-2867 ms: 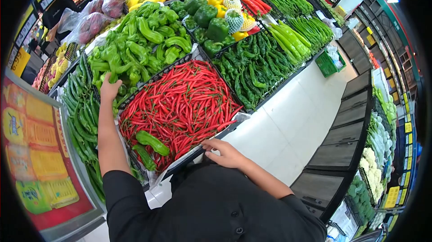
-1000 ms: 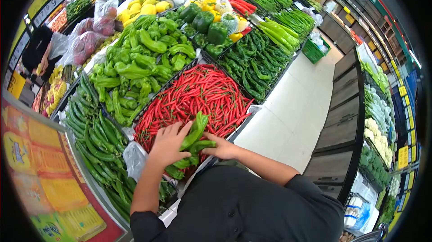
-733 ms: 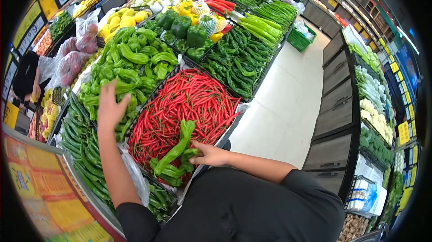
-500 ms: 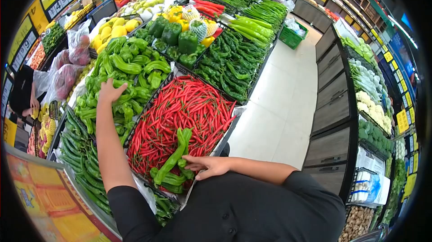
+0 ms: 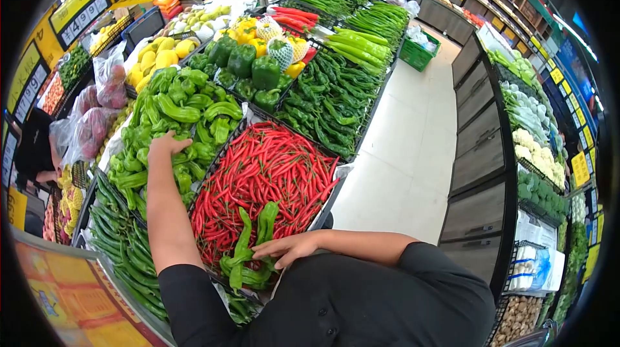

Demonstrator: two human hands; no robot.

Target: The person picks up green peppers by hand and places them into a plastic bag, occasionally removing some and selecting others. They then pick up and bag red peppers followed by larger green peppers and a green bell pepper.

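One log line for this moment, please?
left hand: among light green peppers | right hand: on loose green peppers | underneath: red chillies

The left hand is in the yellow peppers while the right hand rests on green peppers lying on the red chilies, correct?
No. The head view shows the left hand in the light green peppers, not yellow ones. The right hand does rest on green peppers lying on the red chilies.
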